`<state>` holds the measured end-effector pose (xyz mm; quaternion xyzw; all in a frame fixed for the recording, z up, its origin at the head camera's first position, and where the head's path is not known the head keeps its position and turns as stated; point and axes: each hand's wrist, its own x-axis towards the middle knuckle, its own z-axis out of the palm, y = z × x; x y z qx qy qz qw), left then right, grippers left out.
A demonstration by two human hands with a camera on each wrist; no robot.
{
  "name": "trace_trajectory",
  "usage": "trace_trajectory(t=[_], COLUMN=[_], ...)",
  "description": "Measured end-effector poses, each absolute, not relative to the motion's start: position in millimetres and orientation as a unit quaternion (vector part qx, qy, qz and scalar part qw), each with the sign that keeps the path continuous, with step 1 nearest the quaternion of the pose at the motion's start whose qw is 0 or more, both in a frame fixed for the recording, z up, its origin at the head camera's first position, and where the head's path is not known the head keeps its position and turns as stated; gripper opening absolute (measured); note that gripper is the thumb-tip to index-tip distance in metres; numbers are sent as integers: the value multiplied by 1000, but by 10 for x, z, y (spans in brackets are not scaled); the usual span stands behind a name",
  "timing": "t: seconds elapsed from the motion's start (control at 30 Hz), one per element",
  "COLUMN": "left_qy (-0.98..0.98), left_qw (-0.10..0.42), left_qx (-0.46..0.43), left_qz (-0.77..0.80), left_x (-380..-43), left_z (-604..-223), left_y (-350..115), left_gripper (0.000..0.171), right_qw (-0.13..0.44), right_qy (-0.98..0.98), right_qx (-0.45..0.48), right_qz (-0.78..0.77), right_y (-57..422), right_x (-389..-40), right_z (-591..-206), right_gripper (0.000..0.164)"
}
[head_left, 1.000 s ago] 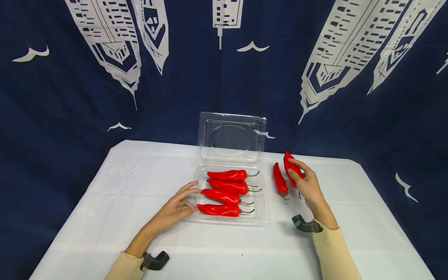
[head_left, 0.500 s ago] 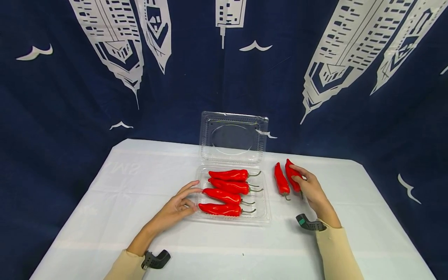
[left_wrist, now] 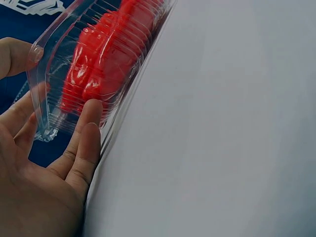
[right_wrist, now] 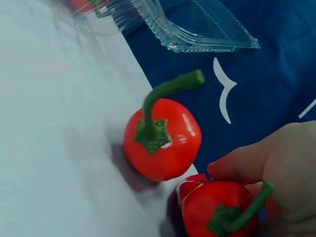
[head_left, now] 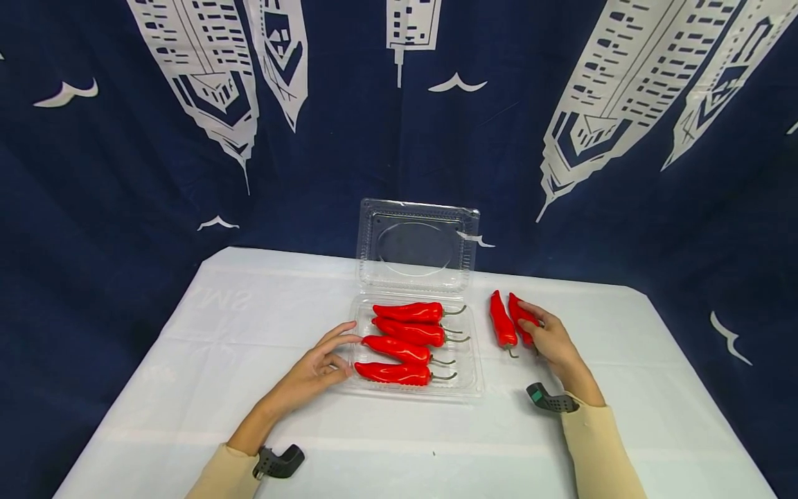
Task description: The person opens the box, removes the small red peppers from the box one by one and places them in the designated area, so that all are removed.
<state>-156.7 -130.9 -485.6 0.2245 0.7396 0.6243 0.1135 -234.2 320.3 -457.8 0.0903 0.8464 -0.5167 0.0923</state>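
Observation:
My right hand (head_left: 553, 343) grips a long red chili pepper (head_left: 519, 312), thumb and fingers round its side. The pepper lies low at the table, beside a second loose red pepper (head_left: 502, 320). In the right wrist view both green stems face the camera; the gripped pepper (right_wrist: 207, 202) is below. My left hand (head_left: 308, 378) rests at the left edge of a clear plastic container (head_left: 470, 378) with its fingers spread. In the left wrist view fingertips (left_wrist: 91, 109) touch the container's wall. Several red peppers (head_left: 399, 374) lie side by side inside, stems rightward.
The container's hinged lid (head_left: 413, 246) stands upright at the back. A white-covered table (head_left: 386, 450) lies beneath everything. Behind it hangs a dark blue curtain (head_left: 349, 152) with white building prints. Dark wrist devices (head_left: 279, 461) are worn at both sleeves.
My right hand has lowered its pepper toward the table, next to the loose one, still gripping it. My left hand stays by the container.

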Motion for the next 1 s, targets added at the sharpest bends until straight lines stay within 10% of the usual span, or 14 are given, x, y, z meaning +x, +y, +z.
trace_trajectory(t=[1.0], left_qy=[740], left_qw=[113], left_qx=[223], left_qz=[624], left_x=[-1575], left_z=[-4877], left_y=[-1308], left_gripper=[56], right_qw=[60], right_qy=[878], right_qx=[92], right_qz=[-465], right_y=[3179], right_x=[-2330], right_z=[-4582], right_gripper=[51])
